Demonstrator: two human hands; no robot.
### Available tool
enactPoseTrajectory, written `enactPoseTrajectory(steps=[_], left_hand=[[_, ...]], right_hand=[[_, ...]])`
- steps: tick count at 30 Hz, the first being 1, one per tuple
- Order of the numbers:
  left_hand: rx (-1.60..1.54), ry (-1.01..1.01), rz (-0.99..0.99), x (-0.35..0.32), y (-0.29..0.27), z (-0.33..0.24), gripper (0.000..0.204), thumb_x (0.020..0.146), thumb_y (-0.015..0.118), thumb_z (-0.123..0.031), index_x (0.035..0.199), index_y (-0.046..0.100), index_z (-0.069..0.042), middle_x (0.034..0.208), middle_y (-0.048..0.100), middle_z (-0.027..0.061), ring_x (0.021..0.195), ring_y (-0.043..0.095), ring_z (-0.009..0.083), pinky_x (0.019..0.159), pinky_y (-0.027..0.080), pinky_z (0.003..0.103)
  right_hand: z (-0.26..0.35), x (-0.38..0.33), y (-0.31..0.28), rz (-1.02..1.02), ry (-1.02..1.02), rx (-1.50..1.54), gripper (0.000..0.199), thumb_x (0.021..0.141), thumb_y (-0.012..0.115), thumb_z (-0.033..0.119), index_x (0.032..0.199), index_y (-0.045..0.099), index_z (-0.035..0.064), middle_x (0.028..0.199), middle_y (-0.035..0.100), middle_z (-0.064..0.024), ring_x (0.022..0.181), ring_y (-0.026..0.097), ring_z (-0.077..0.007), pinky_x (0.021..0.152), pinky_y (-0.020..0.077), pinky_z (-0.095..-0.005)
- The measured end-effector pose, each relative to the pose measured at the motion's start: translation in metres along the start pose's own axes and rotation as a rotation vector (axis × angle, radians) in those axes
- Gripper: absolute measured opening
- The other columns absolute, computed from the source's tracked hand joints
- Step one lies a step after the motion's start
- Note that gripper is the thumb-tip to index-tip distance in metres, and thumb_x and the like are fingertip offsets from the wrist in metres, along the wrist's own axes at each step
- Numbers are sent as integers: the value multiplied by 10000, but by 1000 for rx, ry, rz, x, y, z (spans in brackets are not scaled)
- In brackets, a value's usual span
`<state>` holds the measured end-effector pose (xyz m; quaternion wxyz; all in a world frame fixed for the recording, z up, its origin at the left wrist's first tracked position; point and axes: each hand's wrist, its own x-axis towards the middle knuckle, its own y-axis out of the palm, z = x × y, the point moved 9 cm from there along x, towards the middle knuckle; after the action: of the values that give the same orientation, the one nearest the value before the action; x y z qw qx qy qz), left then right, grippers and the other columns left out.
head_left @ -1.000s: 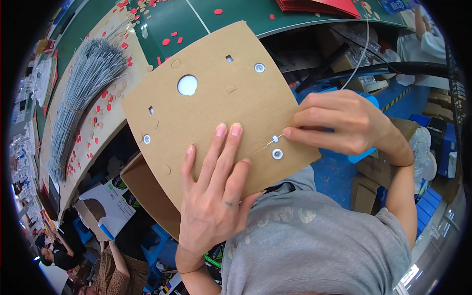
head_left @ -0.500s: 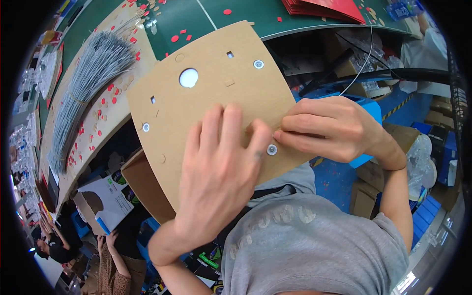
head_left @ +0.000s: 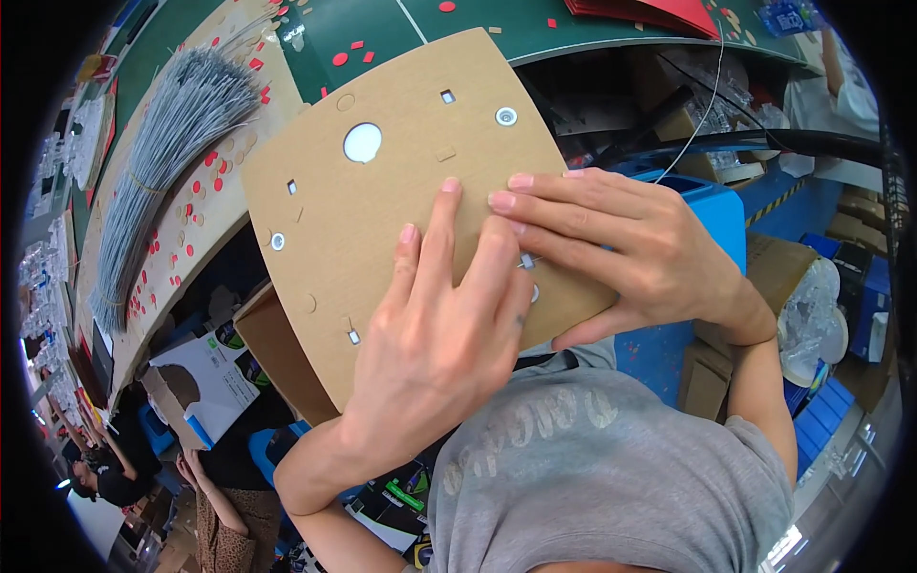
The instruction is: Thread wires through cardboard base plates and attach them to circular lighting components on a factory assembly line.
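A brown cardboard sheet (head_left: 401,205) lies tilted before me, with a large round hole showing white, small square holes and white round eyelets (head_left: 506,116) near its corners. My left hand (head_left: 435,334) rests on its lower middle, fingers apart, the index fingertip touching down beside my right hand. My right hand (head_left: 621,248) lies flat on the right part, fingers stretched out and thumb by the lower right edge. Between the hands a small square hole (head_left: 526,260) shows, and an eyelet (head_left: 535,294) is partly hidden by my left hand.
A bundle of grey wire ties (head_left: 172,181) lies on the bench at left, among red and tan cut-outs. Red sheets (head_left: 640,11) rest on the green tabletop (head_left: 401,48). An open carton (head_left: 277,344) stands below; a blue bin (head_left: 712,224) is at right. Other people sit lower left.
My right hand has gone from a pinch near the eyelet to lying flat on the cardboard. My left fingers have spread and shifted right. A square hole at lower left now shows.
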<state>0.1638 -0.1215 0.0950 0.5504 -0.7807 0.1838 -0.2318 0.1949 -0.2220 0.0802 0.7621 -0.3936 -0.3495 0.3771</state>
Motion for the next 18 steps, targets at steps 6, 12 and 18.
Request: enactPoseTrajectory(steps=[6,12,18], left_hand=[[-116,-51,31,-26,-5,19,161,722,667,2,879,640,30,1141,566,196,1246,596,475,909,581,527],[-153,-130,-11,-48,-15,44,204,620,612,114,781,534,16,1122,603,191,1286,591,463,1022,519,575],[-308,-170,-228,-60,-20,47,149,719,672,94,788,566,16,1102,620,213,1253,615,442,1028,494,605]], right_hand=[[-4,2,-1,24,-16,35,850,640,849,476,1315,657,-3,1388,643,-134,1296,611,-347,1015,538,-465],[-16,-9,-13,43,-28,10,901,609,853,522,1313,661,-5,1386,646,-142,1285,619,-346,1012,537,-474],[34,32,7,-66,-123,93,552,658,818,223,1158,726,10,1094,703,-121,979,691,-276,764,580,-362]])
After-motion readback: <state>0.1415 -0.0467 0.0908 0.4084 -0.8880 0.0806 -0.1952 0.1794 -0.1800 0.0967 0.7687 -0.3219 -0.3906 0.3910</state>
